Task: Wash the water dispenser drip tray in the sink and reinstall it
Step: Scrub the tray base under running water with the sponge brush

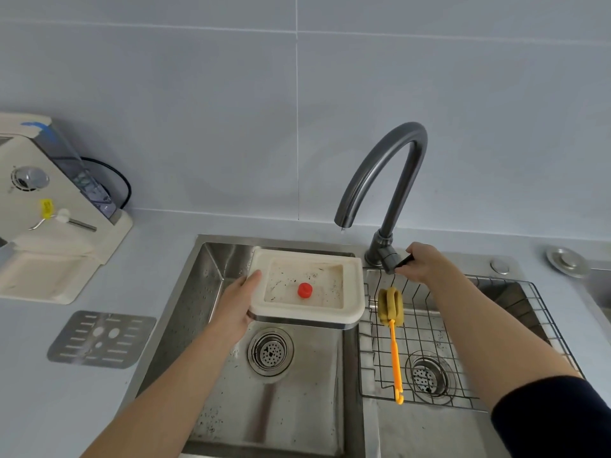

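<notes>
While your left hand (238, 302) grips the drip tray (307, 289) by its left edge over the left sink (211, 292) basin, your right hand (425, 263) closes on the faucet (383, 183) lever; the grille (101, 339) lies on the table (39, 408), left.

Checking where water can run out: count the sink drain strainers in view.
2. One drain strainer sits in the left basin's floor, below the held tray; the other sits in the right basin, under the wire rack. None looks hidden.

Grey counter (139, 259), dispenser (49, 206), slotted grate (101, 338)
</notes>
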